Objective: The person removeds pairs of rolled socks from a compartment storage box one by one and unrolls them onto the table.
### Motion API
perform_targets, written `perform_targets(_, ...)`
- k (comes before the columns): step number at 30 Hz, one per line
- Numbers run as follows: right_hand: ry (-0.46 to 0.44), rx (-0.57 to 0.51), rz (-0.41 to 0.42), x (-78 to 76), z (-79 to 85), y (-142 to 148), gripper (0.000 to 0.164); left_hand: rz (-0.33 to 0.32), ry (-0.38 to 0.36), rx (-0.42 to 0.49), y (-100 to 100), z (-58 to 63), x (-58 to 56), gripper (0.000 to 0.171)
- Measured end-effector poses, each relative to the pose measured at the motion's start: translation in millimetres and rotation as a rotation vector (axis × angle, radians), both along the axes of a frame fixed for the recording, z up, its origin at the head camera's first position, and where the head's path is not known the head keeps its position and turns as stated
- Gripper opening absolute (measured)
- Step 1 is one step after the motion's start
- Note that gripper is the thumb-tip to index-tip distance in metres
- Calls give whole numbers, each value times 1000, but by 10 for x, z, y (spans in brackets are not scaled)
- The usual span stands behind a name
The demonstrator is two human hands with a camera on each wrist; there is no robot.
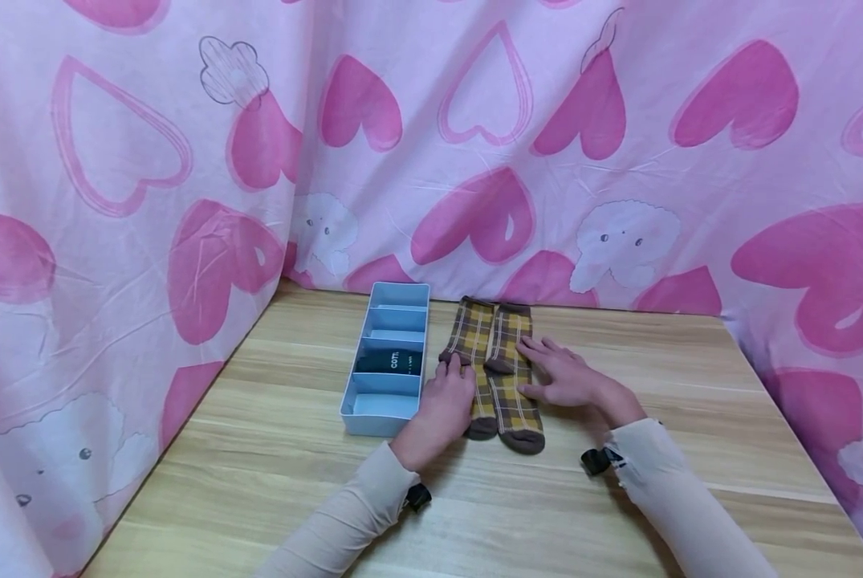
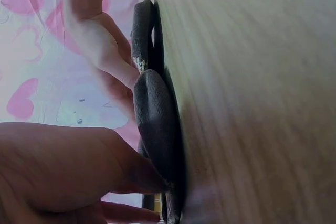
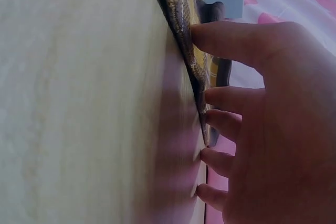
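Observation:
Two plaid socks in yellow and brown lie flat side by side on the table, the left sock (image 1: 483, 393) and the right sock (image 1: 516, 401), toes toward me. My left hand (image 1: 447, 397) rests its fingers on the left sock near its dark heel. In the left wrist view the dark toe (image 2: 155, 119) of a sock shows beside that hand's thumb. Spread fingers of my right hand (image 1: 564, 376) touch the outer edge of the right sock. The right wrist view shows some of these fingertips (image 3: 212, 161) against the tabletop, past the sock's edge.
Left of the socks stands a light blue box (image 1: 380, 425) with several compartments in a row. One compartment holds a folded dark green item (image 1: 384, 361) with white lettering. A pink heart-patterned curtain (image 1: 474, 185) hangs behind and along both sides of the wooden table (image 1: 489, 522).

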State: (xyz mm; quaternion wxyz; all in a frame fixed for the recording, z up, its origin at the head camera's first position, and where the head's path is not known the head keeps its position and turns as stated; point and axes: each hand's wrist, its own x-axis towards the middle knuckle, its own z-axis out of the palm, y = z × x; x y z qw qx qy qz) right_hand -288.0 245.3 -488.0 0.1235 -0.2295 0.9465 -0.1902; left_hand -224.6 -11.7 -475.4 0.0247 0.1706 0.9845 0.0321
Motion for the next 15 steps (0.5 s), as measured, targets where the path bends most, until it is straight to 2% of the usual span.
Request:
perform_targets(4, -3, 4, -7, -1, 1, -19, 88, -65, 57, 81, -36, 26, -22, 54)
perform_targets(9, 1, -16, 2, -32, 29, -47, 85, -182, 184, 245, -131, 132, -94, 32)
perform_targets(12, 32, -52, 0, -43, 70, -92, 81, -186, 216, 364, -219, 237, -133, 29)
perform_targets(15, 88, -96, -7, -44, 120, -165, 75, -161, 242, 480, -330, 340, -177, 24)
